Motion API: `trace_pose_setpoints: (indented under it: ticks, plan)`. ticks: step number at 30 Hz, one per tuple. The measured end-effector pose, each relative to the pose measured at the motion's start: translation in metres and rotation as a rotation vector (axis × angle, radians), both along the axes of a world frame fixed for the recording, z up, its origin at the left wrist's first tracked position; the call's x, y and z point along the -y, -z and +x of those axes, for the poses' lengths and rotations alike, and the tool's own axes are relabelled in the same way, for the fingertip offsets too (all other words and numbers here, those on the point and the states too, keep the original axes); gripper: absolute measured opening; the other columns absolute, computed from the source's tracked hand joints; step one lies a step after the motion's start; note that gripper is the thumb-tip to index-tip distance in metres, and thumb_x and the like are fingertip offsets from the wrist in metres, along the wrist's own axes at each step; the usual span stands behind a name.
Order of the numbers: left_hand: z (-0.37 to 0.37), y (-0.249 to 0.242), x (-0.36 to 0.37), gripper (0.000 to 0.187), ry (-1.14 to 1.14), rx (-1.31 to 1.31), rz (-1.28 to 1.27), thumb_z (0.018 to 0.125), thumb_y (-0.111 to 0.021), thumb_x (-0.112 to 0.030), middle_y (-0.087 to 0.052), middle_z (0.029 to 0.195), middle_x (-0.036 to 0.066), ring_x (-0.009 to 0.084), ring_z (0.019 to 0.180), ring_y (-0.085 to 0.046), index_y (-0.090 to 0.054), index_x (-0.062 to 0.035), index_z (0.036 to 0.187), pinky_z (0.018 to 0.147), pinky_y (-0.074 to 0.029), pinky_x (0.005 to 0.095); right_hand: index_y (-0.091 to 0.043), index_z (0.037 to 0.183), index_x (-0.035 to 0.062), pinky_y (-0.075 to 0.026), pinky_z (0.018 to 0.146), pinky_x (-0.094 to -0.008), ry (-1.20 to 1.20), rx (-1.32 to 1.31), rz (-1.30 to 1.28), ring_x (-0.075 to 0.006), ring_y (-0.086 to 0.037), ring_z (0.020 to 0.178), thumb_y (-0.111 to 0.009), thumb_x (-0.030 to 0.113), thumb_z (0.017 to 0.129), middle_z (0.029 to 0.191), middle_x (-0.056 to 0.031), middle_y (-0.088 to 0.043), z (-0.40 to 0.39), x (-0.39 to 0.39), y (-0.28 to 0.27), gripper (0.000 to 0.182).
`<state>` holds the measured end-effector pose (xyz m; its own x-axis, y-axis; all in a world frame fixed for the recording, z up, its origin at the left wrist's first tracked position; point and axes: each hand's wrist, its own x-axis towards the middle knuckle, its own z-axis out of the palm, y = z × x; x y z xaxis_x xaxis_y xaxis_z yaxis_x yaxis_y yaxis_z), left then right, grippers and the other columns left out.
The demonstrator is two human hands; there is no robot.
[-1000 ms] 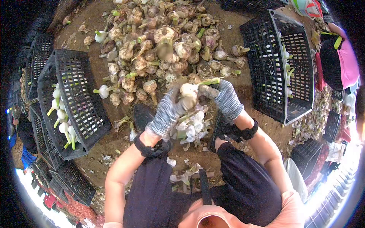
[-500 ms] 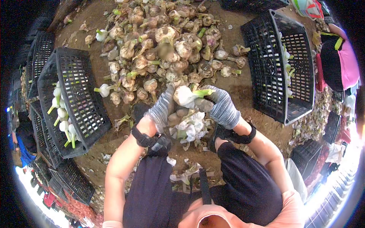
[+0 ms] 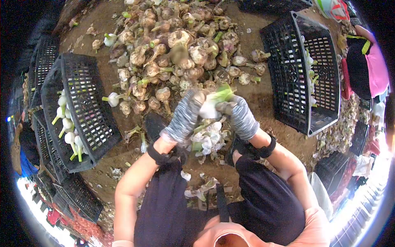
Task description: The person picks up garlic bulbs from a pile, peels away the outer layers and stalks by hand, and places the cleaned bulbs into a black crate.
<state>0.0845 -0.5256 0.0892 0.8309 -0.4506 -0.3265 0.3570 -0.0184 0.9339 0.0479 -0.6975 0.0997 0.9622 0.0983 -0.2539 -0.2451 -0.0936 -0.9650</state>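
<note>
Between my gloved hands is a white garlic bulb (image 3: 210,108) with a green stem, blurred by motion. My left hand (image 3: 189,111) has its fingers closed against the bulb's left side and the base of the stem. On the other side, my right hand (image 3: 238,113) is closed at the bulb's right edge, its fingertips touching it. Just below the hands, a small heap of white peelings (image 3: 207,138) lies on the ground between my feet. Directly beyond them spreads a large pile of unpeeled garlic (image 3: 177,57) with brownish skins and cut stems.
A black crate (image 3: 88,111) holding white bulbs stands tilted at the left; another black crate (image 3: 288,74) with bulbs stands at the right. More crates line both edges. A person in pink (image 3: 376,70) is at the far right.
The bulb has turned, its stem now pointing more upward, and sits slightly lower and further right. My left hand has moved right and rotated around it.
</note>
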Motion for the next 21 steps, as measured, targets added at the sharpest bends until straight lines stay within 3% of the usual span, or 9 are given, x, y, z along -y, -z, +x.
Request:
trace_pose_setpoints:
  ticks: [3,4,5,9,11,13,17,19,21]
  plan:
    - [0.010,-0.032,-0.015,0.044,0.060,-0.762,-0.107,0.091,-0.042,-0.047,-0.060,0.095,0.003,0.0091,0.087,-0.055,-0.055,-0.0095,0.112,0.079,-0.045,0.0262,-0.060,0.095,-0.0017,-0.048,0.071,-0.0281,-0.348,0.418,-0.476,-0.0145,-0.059,0.080,-0.054,0.004,0.080,0.090,-0.0084,-0.063,0.005,0.015,-0.006,0.018]
    - [0.011,-0.029,-0.015,0.044,0.061,-0.760,-0.105,0.091,-0.042,-0.047,-0.060,0.095,0.003,0.0091,0.087,-0.055,-0.055,-0.0095,0.112,0.079,-0.045,0.0262,-0.060,0.094,-0.0019,-0.048,0.070,-0.0289,-0.055,-0.078,0.198,-0.0160,-0.060,0.078,-0.053,0.004,0.080,0.087,-0.0094,-0.063,0.005,0.007,-0.015,0.017]
    - [0.012,-0.021,-0.015,0.047,0.073,-0.618,-0.105,0.090,-0.044,-0.049,-0.060,0.094,0.003,0.0103,0.086,-0.055,-0.055,-0.0091,0.112,0.078,-0.045,0.0264,-0.061,0.092,-0.0022,-0.048,0.069,-0.0297,0.251,-0.577,0.866,-0.0176,-0.060,0.077,-0.052,0.003,0.079,0.085,-0.0104,-0.063,0.005,0.003,-0.020,0.016]
    - [0.016,0.008,-0.013,0.061,0.119,-0.050,-0.106,0.083,-0.050,-0.058,-0.061,0.089,0.004,0.0151,0.082,-0.057,-0.053,-0.0074,0.116,0.078,-0.046,0.0272,-0.061,0.090,0.0006,-0.047,0.067,-0.0294,-0.028,-0.037,-0.020,-0.0215,-0.058,0.073,-0.055,0.005,0.079,0.082,-0.0093,-0.059,-0.004,0.012,0.018,0.013]
    - [0.016,-0.012,-0.013,0.055,-0.053,-0.006,-0.006,0.078,-0.063,-0.050,-0.061,0.090,0.005,0.0158,0.086,-0.056,-0.058,-0.0050,0.109,0.080,-0.045,0.0290,-0.060,0.092,0.0005,-0.047,0.069,-0.0308,0.046,-0.195,0.043,-0.0235,-0.057,0.074,-0.058,0.007,0.078,0.082,-0.0101,-0.058,-0.001,0.006,-0.007,0.016]
    - [0.020,-0.022,-0.019,0.047,0.070,0.430,0.441,0.070,-0.074,-0.038,-0.062,0.095,0.006,0.0135,0.092,-0.055,-0.063,-0.0029,0.099,0.082,-0.045,0.0291,-0.058,0.096,-0.0007,-0.046,0.071,-0.0338,0.152,-0.162,0.111,-0.0285,-0.057,0.078,-0.061,0.007,0.075,0.088,-0.0165,-0.056,-0.003,0.000,-0.010,0.023]
    - [0.018,-0.011,-0.007,0.025,-0.051,0.178,0.309,0.071,-0.074,-0.014,-0.063,0.093,0.007,0.0154,0.084,-0.059,-0.065,-0.0019,0.090,0.077,-0.047,0.0285,-0.056,0.098,-0.0015,-0.047,0.073,-0.0336,-0.028,0.531,-0.504,-0.0325,-0.056,0.086,-0.062,0.007,0.073,0.106,-0.0229,-0.049,0.001,-0.003,-0.007,0.027]
    - [0.014,-0.009,-0.003,0.016,-0.108,0.266,0.283,0.074,-0.069,-0.006,-0.064,0.088,0.006,0.0141,0.082,-0.059,-0.066,-0.0024,0.089,0.075,-0.047,0.0279,-0.055,0.102,-0.0011,-0.048,0.075,-0.0317,-0.050,0.484,-0.524,-0.0271,-0.057,0.086,-0.061,0.007,0.075,0.102,-0.0177,-0.054,-0.002,-0.004,-0.010,0.029]
    - [0.015,-0.021,-0.002,0.013,-0.081,0.371,0.300,0.075,-0.066,-0.004,-0.065,0.088,0.004,0.0133,0.083,-0.059,-0.066,-0.0028,0.088,0.076,-0.047,0.0275,-0.053,0.107,-0.0009,-0.048,0.076,-0.0295,0.171,-0.197,0.212,-0.0198,-0.059,0.086,-0.058,0.006,0.079,0.097,-0.0109,-0.058,-0.003,-0.007,-0.018,0.029]
